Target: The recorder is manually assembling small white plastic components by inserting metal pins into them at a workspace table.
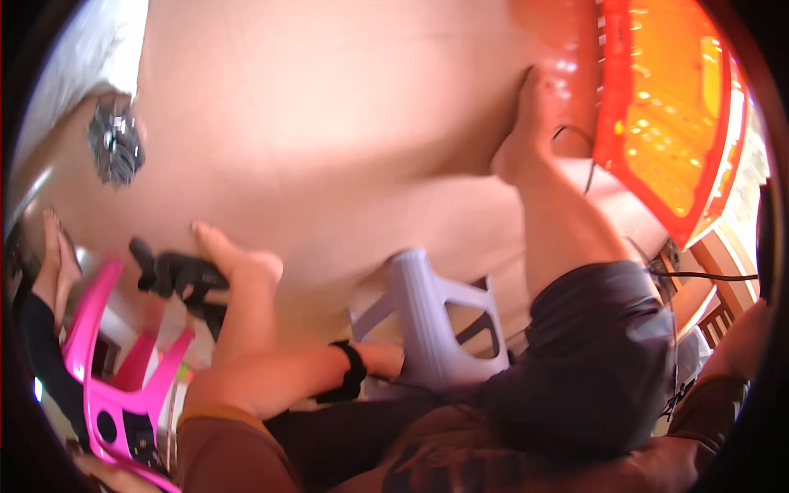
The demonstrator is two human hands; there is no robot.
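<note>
My left forearm, with a black band at the wrist, bends across my lap. My left hand (382,359) is against or just beside the lavender plastic stool (423,329); its fingers are hidden, so what it holds does not show. On the right, my bare right arm in a brown sleeve runs up to the picture's edge, and the hand is out of sight. Next to my left foot lies a black jointed device (185,275), blurred, its kind unclear.
A bright orange plastic crate (612,164) stands at the right, with a black cable (707,277) near it. A pink plastic stool (148,398) is at the left, beside another person's foot (62,246). A shiny grey clump (115,141) lies on the pinkish floor (329,123).
</note>
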